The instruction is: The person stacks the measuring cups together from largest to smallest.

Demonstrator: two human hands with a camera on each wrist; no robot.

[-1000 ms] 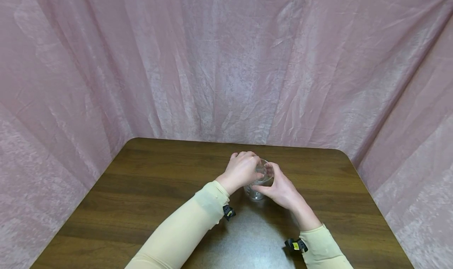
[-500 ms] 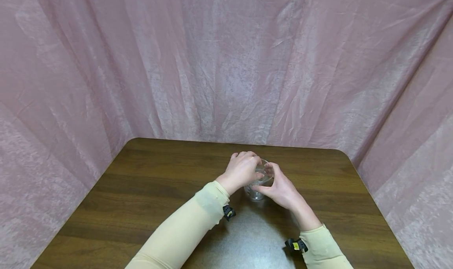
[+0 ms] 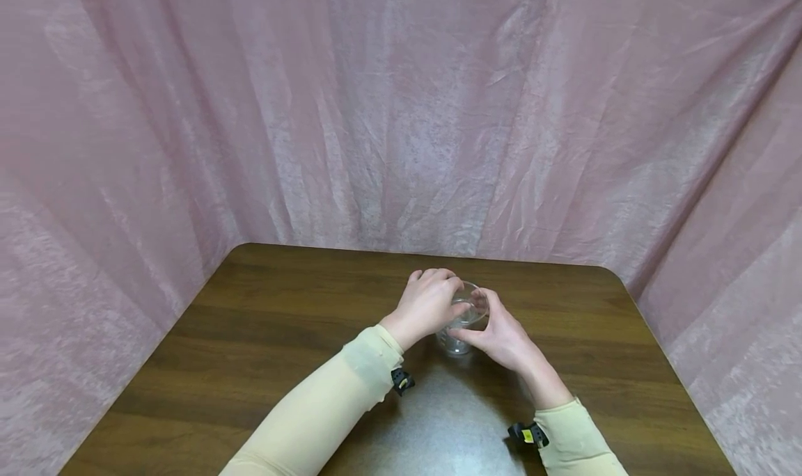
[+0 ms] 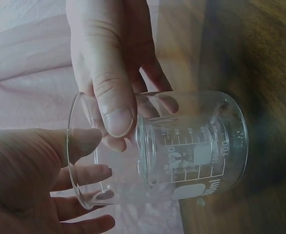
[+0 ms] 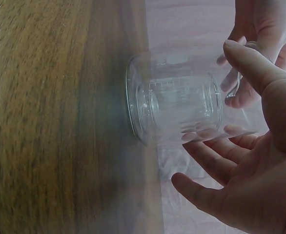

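Note:
A clear glass beaker point(image 3: 456, 345) stands on the wooden table in the head view. In the left wrist view a smaller beaker point(image 4: 184, 151) with white markings sits inside the larger beaker point(image 4: 236, 136). My right hand point(image 3: 506, 333) holds the large beaker near its rim, thumb in front and fingers behind. My left hand point(image 3: 426, 300) is over the mouth from the left. Its thumb and some fingertips are around the rim, apart from the small beaker's rim in the left wrist view. Whether every left fingertip touches glass I cannot tell.
The brown wooden table point(image 3: 301, 309) has rounded far corners. Pink velvet curtains point(image 3: 401, 114) hang behind it and along both sides. A small black wrist camera point(image 3: 402, 381) sits under the left sleeve cuff, and another black camera point(image 3: 528, 434) is at the right cuff.
The head view has shifted slightly. Both hands and the large beaker stay nearly where they were.

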